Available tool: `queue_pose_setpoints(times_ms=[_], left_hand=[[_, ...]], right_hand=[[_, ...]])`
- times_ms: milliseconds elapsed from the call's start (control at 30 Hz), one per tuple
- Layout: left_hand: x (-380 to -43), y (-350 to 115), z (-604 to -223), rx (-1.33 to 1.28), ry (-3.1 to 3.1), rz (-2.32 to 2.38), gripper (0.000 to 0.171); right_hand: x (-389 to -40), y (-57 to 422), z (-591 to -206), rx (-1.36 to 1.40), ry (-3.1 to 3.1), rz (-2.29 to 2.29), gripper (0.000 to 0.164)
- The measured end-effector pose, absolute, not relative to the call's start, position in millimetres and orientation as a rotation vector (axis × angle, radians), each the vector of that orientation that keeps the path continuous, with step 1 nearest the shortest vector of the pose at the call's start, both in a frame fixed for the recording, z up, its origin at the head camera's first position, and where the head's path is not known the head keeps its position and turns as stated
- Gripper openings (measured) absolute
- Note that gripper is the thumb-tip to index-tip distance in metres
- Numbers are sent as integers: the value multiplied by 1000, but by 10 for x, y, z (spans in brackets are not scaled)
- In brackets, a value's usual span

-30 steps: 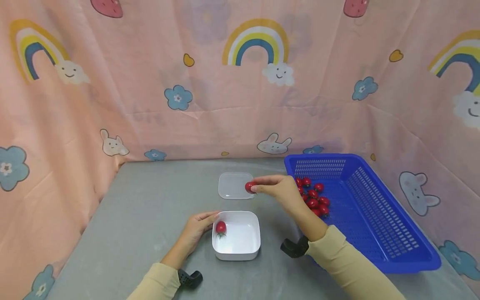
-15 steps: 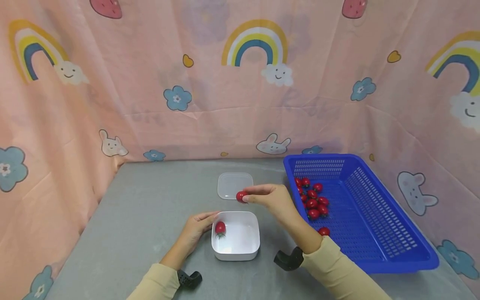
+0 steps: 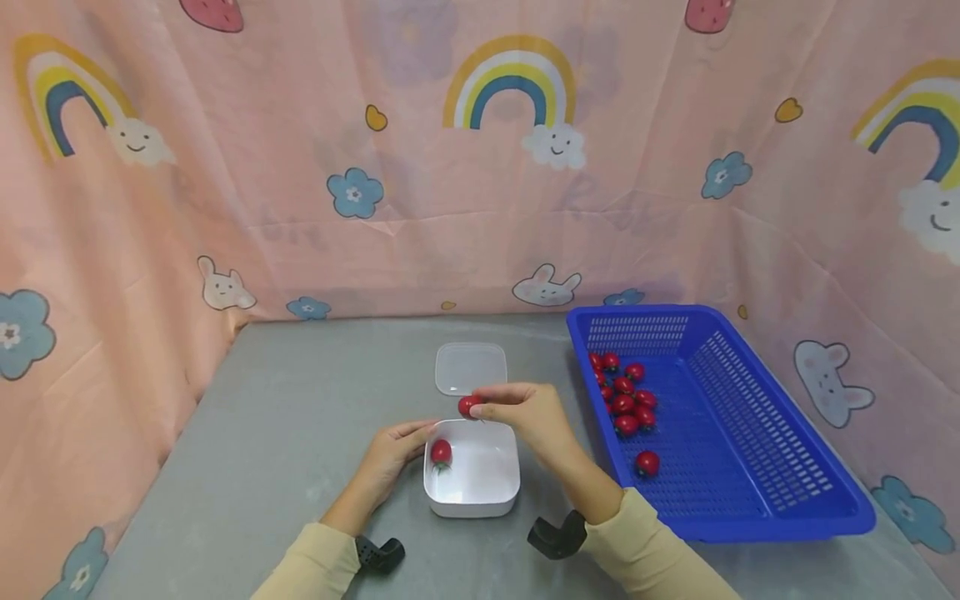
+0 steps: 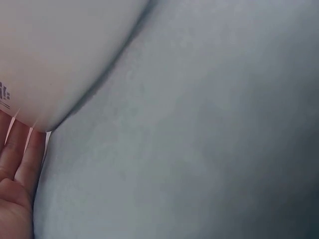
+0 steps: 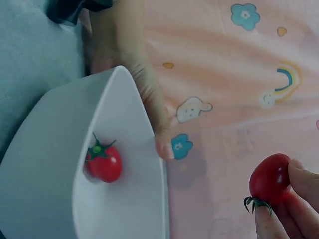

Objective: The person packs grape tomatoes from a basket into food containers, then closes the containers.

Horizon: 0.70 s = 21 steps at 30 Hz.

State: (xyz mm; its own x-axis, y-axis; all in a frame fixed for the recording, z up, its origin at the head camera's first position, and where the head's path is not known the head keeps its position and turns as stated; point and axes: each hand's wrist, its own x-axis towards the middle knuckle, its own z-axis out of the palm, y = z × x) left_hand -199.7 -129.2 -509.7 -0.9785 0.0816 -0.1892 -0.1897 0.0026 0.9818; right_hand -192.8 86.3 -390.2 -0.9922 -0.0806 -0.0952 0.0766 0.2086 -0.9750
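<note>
A white square box (image 3: pixel 480 492) stands on the table, with one cherry tomato (image 3: pixel 441 453) lying inside at its left. My left hand (image 3: pixel 397 458) rests against the left side of this box, a digit along the rim at the back left corner. Straight fingers (image 4: pixel 17 149) touch the outer wall in the left wrist view. Above the box's back rim, my right hand (image 3: pixel 528 417) pinches another cherry tomato (image 5: pixel 270 180) between thumb and fingertips. That tomato's green stem hangs downward in the right wrist view.
To the right, a blue plastic basket (image 3: pixel 757 529) holds several cherry tomatoes (image 3: pixel 624 406) along its left side and a lone one (image 3: pixel 647 463) nearer the front. A clear lid (image 3: pixel 468 367) lies behind the box. Patterned pink cloth (image 3: pixel 420 250) hangs behind the grey table (image 3: pixel 300 400).
My right hand has carried its cherry tomato left and toward me, from over the lid to the box's back rim. The left hand and the box have stayed in place.
</note>
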Motion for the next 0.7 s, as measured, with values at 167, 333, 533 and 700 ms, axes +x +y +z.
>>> queue_pose_setpoints(times_ms=[167,333,533,700], left_hand=[[-2011,-1288,-5093,-108,2052,2111,36],[-2008,-1291,-5088,-97,2071,2100,34],[-2002,-1294,-5093,-82,2069,2109,34],[-1998,-1301,-5095,-69,2020,2136,37]], right_hand=[[-1941,840,-4006,13,2342,-1905,27],[-1944,800,-4148,16,2364,-1865,23],[-1950,746,-4308,2,2384,-1838,22],[-1943,699,-4410,-15,2418,-1809,24]])
